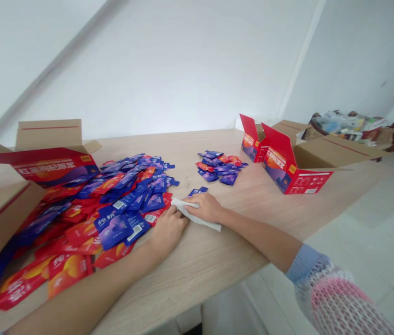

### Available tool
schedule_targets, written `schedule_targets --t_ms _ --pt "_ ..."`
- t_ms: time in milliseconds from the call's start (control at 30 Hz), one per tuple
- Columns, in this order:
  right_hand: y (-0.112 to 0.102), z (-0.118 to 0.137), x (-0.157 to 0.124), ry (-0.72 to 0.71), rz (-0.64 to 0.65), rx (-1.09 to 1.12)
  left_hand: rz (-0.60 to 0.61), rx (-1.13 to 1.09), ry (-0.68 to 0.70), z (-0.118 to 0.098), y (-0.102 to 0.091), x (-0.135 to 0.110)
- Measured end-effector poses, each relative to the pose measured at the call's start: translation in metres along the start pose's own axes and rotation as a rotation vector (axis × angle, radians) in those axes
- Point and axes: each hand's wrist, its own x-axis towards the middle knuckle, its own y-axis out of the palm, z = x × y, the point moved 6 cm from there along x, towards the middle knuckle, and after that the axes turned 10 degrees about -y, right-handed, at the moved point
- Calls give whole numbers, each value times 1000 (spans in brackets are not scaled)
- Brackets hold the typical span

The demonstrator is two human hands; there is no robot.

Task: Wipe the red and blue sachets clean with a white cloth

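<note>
A white tissue is gripped in my right hand, which is closed and lies just above the tabletop. Its upper end reaches across to the fingers of my left hand. Those fingers are curled over the right end of a red pouch with a barcode; the fingertips are partly hidden by the tissue. Left of my hands spreads a large heap of blue and red pouches. One blue pouch lies right behind my right hand. Farther back sits a smaller pile of pouches.
An open red carton lies at the left, pouches spilling from it. Two more open red cartons, a nearer one and a farther one, stand at the right on the wooden table. Bagged items are piled beyond.
</note>
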Motion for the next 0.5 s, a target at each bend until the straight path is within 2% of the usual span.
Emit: schedule_targets --t_ms 100,333,400,500 --pt "-2 -19 1 144 59 -31 -32 24 -1 0 -3 0" --pt "-31 -66 -8 393 121 -210 -52 80 -29 -3 -5 -1" --pt "-37 -81 -13 479 109 -261 -38 68 -46 -3 -6 -2" --pt "-45 -95 -20 590 -3 -329 -45 32 -60 -1 -7 -2"
